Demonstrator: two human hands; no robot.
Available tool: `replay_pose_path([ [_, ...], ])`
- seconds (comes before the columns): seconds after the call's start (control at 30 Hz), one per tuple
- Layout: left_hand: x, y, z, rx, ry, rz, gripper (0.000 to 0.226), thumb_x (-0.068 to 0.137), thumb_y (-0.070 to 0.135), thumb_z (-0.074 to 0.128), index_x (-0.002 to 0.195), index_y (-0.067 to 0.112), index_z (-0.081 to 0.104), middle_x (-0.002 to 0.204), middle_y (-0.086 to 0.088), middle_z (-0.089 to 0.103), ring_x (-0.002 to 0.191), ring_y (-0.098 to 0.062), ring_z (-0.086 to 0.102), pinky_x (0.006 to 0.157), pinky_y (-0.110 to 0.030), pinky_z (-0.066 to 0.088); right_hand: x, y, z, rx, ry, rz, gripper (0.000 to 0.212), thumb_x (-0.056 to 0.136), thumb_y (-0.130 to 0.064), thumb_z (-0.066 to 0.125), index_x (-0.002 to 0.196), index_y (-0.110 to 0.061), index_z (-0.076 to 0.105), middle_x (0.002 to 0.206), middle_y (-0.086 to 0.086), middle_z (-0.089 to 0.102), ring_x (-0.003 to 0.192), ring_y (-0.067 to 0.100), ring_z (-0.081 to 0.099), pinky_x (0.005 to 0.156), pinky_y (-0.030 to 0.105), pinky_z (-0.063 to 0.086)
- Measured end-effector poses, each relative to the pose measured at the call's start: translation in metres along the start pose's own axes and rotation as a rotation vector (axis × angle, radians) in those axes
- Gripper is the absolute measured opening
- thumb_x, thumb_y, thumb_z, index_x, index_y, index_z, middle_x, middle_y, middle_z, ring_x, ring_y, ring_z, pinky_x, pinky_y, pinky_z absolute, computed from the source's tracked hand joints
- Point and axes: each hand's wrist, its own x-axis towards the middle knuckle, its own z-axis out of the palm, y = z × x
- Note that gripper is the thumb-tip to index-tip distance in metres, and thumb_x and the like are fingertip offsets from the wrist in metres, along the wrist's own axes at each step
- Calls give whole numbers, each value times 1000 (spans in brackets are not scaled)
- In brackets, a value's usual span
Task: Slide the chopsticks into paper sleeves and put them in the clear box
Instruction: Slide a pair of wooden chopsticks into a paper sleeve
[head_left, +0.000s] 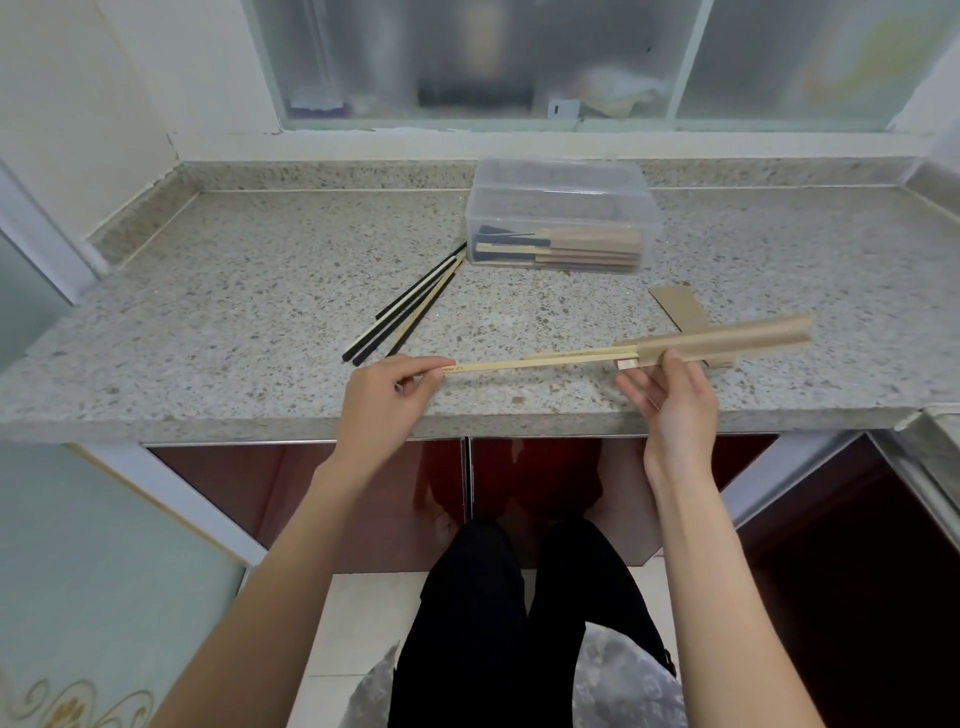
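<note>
While our left hand (387, 387) pinches the bamboo chopsticks (530, 362), our right hand (670, 389) fingers grip the paper sleeve (727, 340) near the clear box (561, 208).

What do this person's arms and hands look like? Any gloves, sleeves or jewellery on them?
Both are bare: the left hand and right hand wear no gloves, rings or watch, and no sleeves show on the forearms. Below them, dark trousers are visible.
</note>
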Motion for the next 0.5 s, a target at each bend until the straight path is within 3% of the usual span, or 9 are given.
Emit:
replay_pose_path([
  [0.2, 0, -2, 1, -53, -31, 52, 18, 88, 19, 64, 101, 25, 72, 90, 3, 71, 75, -16, 57, 66, -26, 44, 2, 1, -2, -34, -42, 49, 22, 100, -17, 45, 87, -10, 60, 87, 11, 63, 80, 20, 66, 76, 27, 58],
  [0.4, -8, 7, 18, -93, -84, 13, 19, 87, 24, 65, 104, 29, 71, 97, 12, 71, 84, -1, 62, 73, -12, 44, -3, 3, 3, 45, -72, 142, 21, 100, -15, 45, 92, -6, 62, 84, 9, 70, 81, 18, 70, 74, 25, 57],
  [0.5, -12, 16, 31, -222, -21, -88, 21, 84, 23, 69, 104, 27, 63, 99, 12, 68, 84, 2, 64, 74, -13, 49, -10, 6, 11, 54, -59, 140, 21, 100, -14, 45, 90, -8, 62, 77, 3, 71, 75, 15, 70, 71, 23, 57],
])
